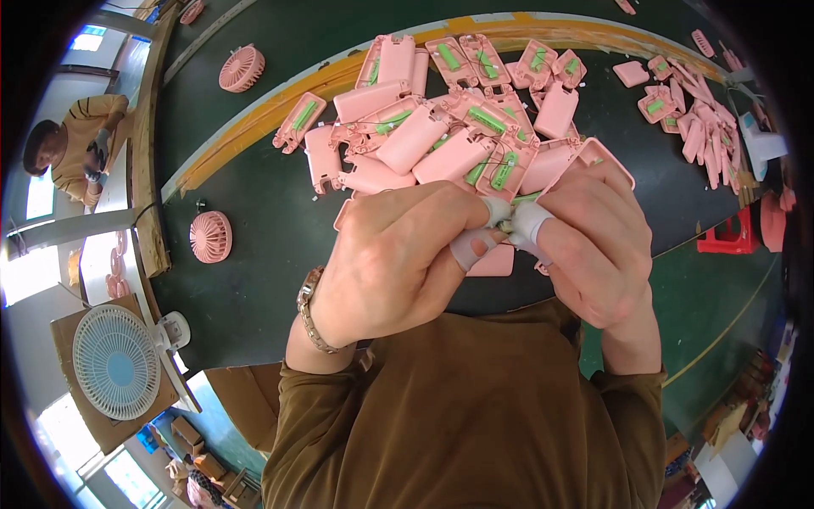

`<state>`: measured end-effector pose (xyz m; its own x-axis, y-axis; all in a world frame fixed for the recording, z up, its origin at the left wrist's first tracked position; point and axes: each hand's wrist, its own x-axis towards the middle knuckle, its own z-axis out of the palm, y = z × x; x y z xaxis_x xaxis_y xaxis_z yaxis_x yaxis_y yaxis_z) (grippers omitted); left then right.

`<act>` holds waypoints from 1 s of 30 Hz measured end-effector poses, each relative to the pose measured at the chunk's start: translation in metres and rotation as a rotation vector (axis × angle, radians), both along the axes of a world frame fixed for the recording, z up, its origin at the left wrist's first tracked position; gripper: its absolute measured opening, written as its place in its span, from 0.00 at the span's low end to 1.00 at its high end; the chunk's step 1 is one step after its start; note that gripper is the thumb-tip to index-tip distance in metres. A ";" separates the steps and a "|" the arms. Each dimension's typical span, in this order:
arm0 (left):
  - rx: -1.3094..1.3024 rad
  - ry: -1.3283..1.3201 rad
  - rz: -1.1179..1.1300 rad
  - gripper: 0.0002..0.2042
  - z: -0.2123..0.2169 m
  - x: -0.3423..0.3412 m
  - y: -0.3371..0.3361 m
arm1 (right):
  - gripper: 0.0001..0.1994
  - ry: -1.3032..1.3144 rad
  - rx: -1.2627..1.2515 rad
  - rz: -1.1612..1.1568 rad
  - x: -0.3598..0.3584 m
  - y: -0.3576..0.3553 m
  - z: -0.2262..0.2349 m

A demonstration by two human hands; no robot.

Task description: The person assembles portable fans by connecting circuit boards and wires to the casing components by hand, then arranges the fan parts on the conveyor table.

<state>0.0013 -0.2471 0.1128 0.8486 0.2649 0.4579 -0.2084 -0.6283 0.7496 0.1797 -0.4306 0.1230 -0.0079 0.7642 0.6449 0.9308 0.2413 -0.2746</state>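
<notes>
My left hand (390, 246) and my right hand (598, 242) meet over the near side of the workbench, fingertips almost touching. White coverings wrap several fingertips. A tiny dark piece (505, 226) shows between the pinched fingers, too small to name. My right hand also grips a pink plastic housing half (623, 166), mostly hidden behind it; a bit of green battery (527, 197) shows beside the fingertips. Just beyond lies a heap of pink housing halves (413, 140), many with green batteries (504, 170) and thin wires inside.
Two round pink fan heads (210, 237) (242, 69) lie at the left. More pink parts (704, 127) are piled at the far right. A yellow-edged strip (254, 127) curves behind the heap. A white desk fan (117, 362) stands left; another person (85, 157) sits at far left.
</notes>
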 end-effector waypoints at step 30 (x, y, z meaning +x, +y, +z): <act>0.774 0.243 0.441 0.08 -0.090 0.260 0.202 | 0.12 1.049 -0.019 -0.557 0.260 -0.026 -0.252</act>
